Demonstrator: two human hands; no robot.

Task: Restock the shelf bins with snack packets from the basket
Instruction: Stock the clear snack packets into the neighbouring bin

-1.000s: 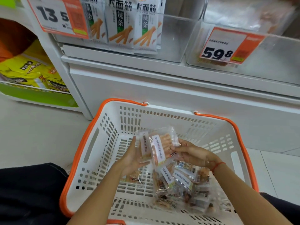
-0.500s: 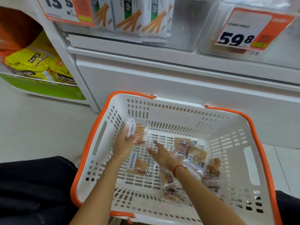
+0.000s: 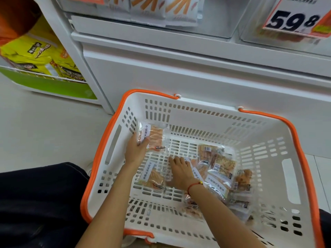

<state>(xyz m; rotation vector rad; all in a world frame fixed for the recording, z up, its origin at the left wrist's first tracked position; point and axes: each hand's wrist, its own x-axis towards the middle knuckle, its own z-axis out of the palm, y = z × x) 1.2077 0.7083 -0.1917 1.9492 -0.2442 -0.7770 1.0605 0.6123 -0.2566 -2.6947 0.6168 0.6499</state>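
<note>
Item, snack packet (image 3: 152,138): clear wrap, orange contents, white label strip. We hold it with our left hand (image 3: 135,151), the grip closed round its lower left corner, at ten o'clock inside the basket (image 3: 200,104), close to the left wall.

Item, second packet (image 3: 152,177): the same kind, lying flat on the basket floor at about seven o'clock from the held one. Our right hand (image 3: 180,171) lies just beside it, fingers stretched forward over the floor grid; its grip grasps nothing that we can see.

Item, loose pile of packets (image 3: 217,168): at three o'clock of the right hand, mixed faces up and down.

Item, shelf bin (image 3: 279,43) with the 59.8 price tag (image 3: 295,18): at one o'clock, above the basket.

Step in hand, as we judge it: gathering packets before the lift to the shelf. The next move calls for the right hand to take the flat packet, stack it with the held one, then raise both clear of the rim.
</note>
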